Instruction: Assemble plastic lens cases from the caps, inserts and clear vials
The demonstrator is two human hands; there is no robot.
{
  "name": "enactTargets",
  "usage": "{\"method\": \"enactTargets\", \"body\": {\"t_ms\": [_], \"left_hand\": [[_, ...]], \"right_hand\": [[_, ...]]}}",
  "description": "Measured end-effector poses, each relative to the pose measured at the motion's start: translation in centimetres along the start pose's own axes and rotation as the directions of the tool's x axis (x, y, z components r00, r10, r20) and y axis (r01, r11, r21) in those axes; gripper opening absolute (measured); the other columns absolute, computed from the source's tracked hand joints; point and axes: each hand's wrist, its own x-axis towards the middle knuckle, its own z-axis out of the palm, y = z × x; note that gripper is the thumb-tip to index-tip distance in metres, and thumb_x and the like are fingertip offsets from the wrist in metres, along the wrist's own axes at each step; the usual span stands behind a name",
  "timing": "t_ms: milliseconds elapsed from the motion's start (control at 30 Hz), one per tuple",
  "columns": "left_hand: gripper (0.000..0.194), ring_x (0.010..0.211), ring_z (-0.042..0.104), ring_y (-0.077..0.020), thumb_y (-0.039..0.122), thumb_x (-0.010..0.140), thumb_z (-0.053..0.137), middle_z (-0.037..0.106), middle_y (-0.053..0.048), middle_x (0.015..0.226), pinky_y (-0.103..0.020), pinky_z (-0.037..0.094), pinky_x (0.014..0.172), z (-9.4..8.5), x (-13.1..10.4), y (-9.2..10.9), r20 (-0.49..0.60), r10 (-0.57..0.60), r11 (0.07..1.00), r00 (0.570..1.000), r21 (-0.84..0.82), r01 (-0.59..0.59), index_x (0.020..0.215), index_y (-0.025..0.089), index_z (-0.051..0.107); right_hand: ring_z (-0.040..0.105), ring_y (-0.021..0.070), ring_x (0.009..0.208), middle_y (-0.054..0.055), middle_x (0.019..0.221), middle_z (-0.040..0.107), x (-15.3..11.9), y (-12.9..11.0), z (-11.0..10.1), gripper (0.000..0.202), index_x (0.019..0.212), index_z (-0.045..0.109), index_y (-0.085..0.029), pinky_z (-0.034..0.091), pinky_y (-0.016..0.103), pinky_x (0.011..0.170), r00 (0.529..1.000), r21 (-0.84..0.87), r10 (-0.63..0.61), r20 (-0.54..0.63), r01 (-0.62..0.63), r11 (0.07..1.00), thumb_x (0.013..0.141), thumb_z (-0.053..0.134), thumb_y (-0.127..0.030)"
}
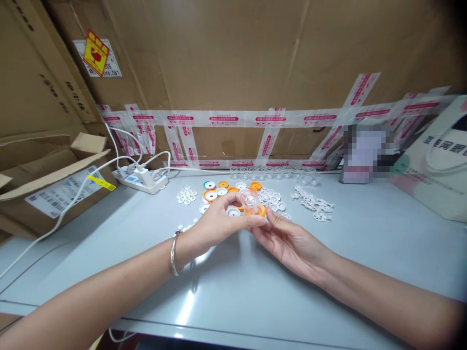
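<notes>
At the bottom of the frame, the pale front of the table (233, 301) lies under both forearms, a silver bracelet (173, 253) round the left wrist. At the centre, the left hand (219, 219) has its grip clamped, thumb and forefinger, on a clear cup (248, 195) joined to an orange ring (257, 210); the cup tilts, and what is inside it is too blurred to tell. The right hand (292, 243), palm partly up, has its grip closed on the ring's lower right side.

Just left of the left wrist lie small white pieces (188, 226). Behind the hands, shallow round caps (210, 195), orange and white, sit close together; a cluster of white discs (187, 195) is to their left, and openwork white parts (270, 198) spread to their right in two heaps.

Farther back, clear cups (270, 173) stand in a row; their contents are too small to make out. Left of centre is a power strip (157, 185) with plugs in it. At the left edge, an open cardboard box (12, 206) shows bare inner walls, its bottom hidden. At the right, a paper bag (438, 165) stands beside a pixelated object (365, 155). Taped cardboard (219, 58) fills the upper frame.
</notes>
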Motion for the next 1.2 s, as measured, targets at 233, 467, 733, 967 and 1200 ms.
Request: {"method": "enactTargets", "body": {"t_ms": [233,467,733,967,1200], "left_hand": [[0.022,0.084,0.055,-0.014,0.031,0.069,0.068,0.06,0.0,0.084,-0.03,0.041,0.081,0.3,-0.1,-0.2,-0.027,0.011,0.999,1.0,0.054,-0.01,0.075,0.017,0.052],[0.026,0.082,0.053,-0.0134,0.034,0.069,0.069,0.058,0.0,0.083,-0.029,0.041,0.078,0.7,-0.2,-0.7,-0.067,0.021,0.999,0.998,0.037,-0.019,0.073,0.017,0.05],[0.018,0.086,0.052,-0.0134,0.031,0.074,0.064,0.057,0.0,0.084,-0.028,0.04,0.082,0.7,-0.3,-0.4,-0.026,0.045,0.999,0.999,-0.001,-0.045,0.076,0.017,0.053],[0.018,0.084,0.051,-0.0132,0.03,0.074,0.064,0.055,0.0,0.083,-0.028,0.04,0.081,1.0,-0.5,-0.7,-0.061,0.064,0.998,0.996,0.032,-0.063,0.074,0.017,0.052],[0.017,0.082,0.05,-0.013,0.027,0.075,0.063,0.056,0.0,0.082,-0.027,0.038,0.079,1.6,-0.6,-0.9,-0.09,0.104,0.994,0.99,-0.011,-0.106,0.075,0.016,0.051]], "right_hand": [[0.061,0.0072,0.081,-0.001,0.085,0.064,0.0,0.2,-0.4,0.015,0.084,0.064,-0.017,0.047,0.021,0.089,0.998,-0.085,-0.063,0.008,0.064,0.994,0.07,0.069,-0.014],[0.06,0.0101,0.085,-0.001,0.085,0.064,0.0,0.6,-0.4,0.008,0.077,0.064,-0.018,0.044,0.026,0.094,0.993,-0.142,-0.119,0.023,0.121,0.983,0.072,0.069,-0.018],[0.062,0.0076,0.086,0.0,0.091,0.066,-0.1,0.1,-0.1,0.014,0.09,0.064,-0.018,0.048,0.021,0.087,0.997,-0.032,0.002,0.073,0.0,0.999,0.076,0.065,-0.015],[0.061,0.0063,0.079,-0.002,0.084,0.064,-0.2,0.5,0.1,0.012,0.08,0.06,-0.018,0.049,0.022,0.086,0.996,-0.033,-0.09,0.023,0.091,0.995,0.073,0.067,-0.012],[0.06,0.0082,0.08,-0.002,0.082,0.064,-0.6,0.9,0.4,0.012,0.075,0.058,-0.018,0.046,0.026,0.089,0.988,-0.07,-0.156,0.007,0.156,0.985,0.071,0.069,-0.017]]}}
